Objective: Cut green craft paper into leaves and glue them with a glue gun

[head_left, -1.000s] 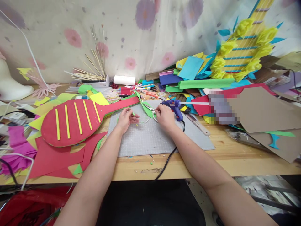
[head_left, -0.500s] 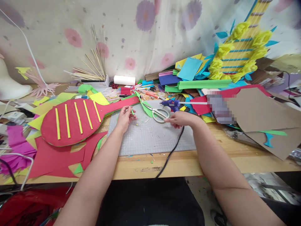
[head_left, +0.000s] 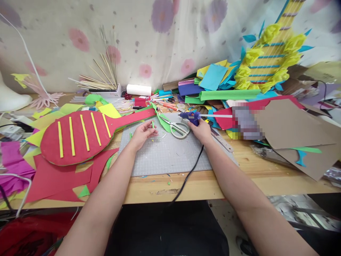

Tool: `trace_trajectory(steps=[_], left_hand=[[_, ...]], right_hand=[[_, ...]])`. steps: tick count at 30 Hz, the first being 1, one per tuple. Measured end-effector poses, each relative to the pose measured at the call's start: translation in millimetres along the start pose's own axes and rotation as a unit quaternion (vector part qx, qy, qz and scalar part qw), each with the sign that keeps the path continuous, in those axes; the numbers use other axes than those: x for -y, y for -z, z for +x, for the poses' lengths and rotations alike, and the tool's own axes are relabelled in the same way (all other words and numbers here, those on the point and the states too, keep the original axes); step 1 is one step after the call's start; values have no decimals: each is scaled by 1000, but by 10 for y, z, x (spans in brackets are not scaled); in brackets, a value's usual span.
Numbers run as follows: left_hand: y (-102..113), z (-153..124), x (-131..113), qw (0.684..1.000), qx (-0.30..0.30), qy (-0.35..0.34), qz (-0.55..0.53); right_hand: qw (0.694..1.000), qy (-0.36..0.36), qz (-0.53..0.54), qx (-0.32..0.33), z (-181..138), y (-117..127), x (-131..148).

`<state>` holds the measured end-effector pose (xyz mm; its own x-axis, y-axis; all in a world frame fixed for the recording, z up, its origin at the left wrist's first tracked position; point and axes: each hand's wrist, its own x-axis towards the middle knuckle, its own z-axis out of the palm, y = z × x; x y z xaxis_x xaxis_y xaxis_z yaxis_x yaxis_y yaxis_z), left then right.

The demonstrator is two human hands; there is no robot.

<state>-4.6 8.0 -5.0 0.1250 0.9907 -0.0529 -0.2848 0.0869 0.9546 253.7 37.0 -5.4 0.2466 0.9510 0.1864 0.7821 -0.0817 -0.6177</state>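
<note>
My right hand (head_left: 200, 131) is closed around the handle of a blue hot glue gun (head_left: 190, 116), which has a white glue stick at its back and a black cord. Pinched in my left hand (head_left: 144, 134) is a small green paper piece (head_left: 153, 124). Scissors with pale handles (head_left: 179, 130) lie between my hands on the grey cutting mat (head_left: 170, 160), their blades over a green paper strip (head_left: 164, 122). Left of my left hand rests a red guitar-shaped cutout (head_left: 77, 137) with several yellow strips across its body.
Red paper scraps (head_left: 61, 177) lie at the front left. Brown cardboard (head_left: 295, 124) covers the right side. A metal ruler (head_left: 222, 140) is beside my right hand. At the back stand a box of sticks (head_left: 106, 93) and a yellow paper guitar (head_left: 266, 64).
My right hand has moved from beside the scissors' handles up to the glue gun and grasped it. My left hand still holds the green piece, now turned more upright.
</note>
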Motion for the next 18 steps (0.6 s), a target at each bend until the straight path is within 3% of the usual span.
trace_trajectory(steps=[3,6,12,18], left_hand=[[-4,-11,-4,1000,15,8,25],[-17,-25,-12,999,20,11,36],[-32,-30,-36,1000,-12,12,17],[-37,-22,-37,999,-43,-3,9]], right_hand=[[988,-21,150,-27,-1,-32,12],[964,-31,264,-14,-4,-38,27],[983,-19,183,-22,-35,-69,14],[983,-22,182,-15,-33,-65,-2]])
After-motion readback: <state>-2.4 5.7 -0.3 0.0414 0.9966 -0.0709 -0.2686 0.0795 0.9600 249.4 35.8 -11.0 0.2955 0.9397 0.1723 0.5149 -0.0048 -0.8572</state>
